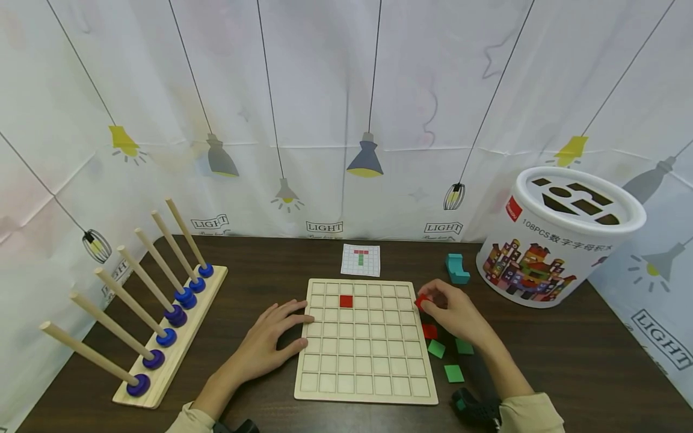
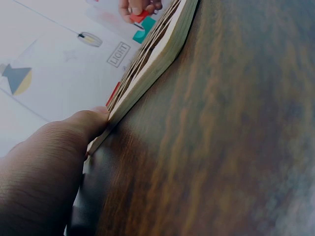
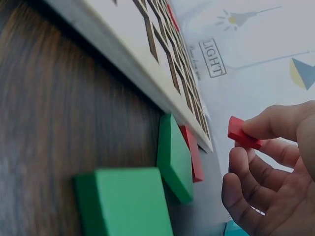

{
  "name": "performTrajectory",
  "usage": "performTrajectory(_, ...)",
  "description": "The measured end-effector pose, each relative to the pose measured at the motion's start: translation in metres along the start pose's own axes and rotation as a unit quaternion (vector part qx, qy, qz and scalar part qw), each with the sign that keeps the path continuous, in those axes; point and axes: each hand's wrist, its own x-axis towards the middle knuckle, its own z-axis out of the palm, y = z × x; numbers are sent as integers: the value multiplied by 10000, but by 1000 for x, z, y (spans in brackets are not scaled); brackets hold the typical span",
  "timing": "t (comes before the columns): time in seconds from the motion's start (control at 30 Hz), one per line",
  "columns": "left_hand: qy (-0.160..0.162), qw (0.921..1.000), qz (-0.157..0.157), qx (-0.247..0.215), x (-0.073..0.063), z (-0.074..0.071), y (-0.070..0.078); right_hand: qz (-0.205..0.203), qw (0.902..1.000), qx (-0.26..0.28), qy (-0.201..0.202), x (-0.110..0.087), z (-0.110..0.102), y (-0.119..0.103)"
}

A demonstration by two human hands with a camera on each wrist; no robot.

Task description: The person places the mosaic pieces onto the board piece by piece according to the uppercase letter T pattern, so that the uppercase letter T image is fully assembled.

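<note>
A wooden grid board (image 1: 368,364) lies flat on the table, with one red square tile (image 1: 346,301) set in a cell of its second row. Along the board's left edge rests my left hand (image 1: 269,340), fingers fairly straight and fingertips touching the rim; its thumb (image 2: 88,123) presses the side in the left wrist view. My right hand (image 1: 456,313) pinches another red tile (image 3: 242,133) between thumb and fingers, raised just beside the board's upper right edge. Below that hand lie a red tile (image 1: 430,331) and several green tiles (image 1: 453,373).
Behind the board lies a pattern card (image 1: 360,260) showing a red and green T. A teal block (image 1: 458,269) and a large white bucket (image 1: 557,240) stand at the right. A wooden peg rack (image 1: 178,346) with blue and purple rings occupies the left.
</note>
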Motion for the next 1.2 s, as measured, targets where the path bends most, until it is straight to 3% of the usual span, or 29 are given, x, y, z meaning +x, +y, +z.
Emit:
performTrajectory(0.23, -23, 10000, -18, -10, 0, 0, 1, 55, 10000, 40, 52, 4, 4, -4)
performTrajectory(0.5, -3, 10000, -2, -15, 0, 0, 1, 19, 9990, 440, -23, 8, 8, -10)
performTrajectory(1.2, 28, 10000, 26, 30, -1, 0, 0, -158, 9981, 588, -108, 20, 21, -25)
